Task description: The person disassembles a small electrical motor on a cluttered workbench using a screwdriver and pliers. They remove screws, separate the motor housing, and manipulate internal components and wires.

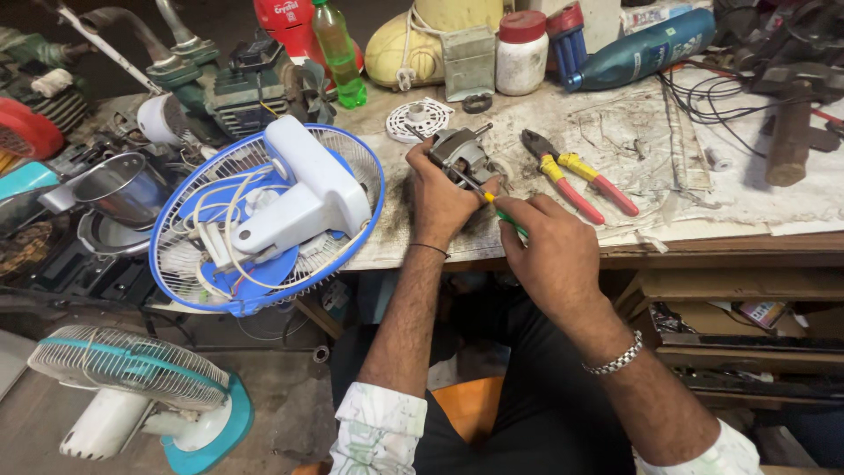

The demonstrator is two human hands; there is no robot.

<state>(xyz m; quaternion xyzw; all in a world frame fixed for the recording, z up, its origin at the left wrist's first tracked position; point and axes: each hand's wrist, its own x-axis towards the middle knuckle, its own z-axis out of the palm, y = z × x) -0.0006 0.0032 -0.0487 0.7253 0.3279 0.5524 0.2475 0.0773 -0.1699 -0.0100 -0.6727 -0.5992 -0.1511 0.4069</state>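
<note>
The left hand closes its fingers around a small grey metal fan motor on the dirty workbench. The right hand pinches narrow a green and yellow screwdriver, its tip touching the motor, just beside the left thumb.

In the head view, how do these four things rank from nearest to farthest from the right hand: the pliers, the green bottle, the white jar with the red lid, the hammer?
From the right hand:
1. Pliers, on the bench just beyond the hand.
2. White jar with red lid, at the back of the bench.
3. and 4. Green bottle, back left, and hammer, far right: too close to call.
</note>
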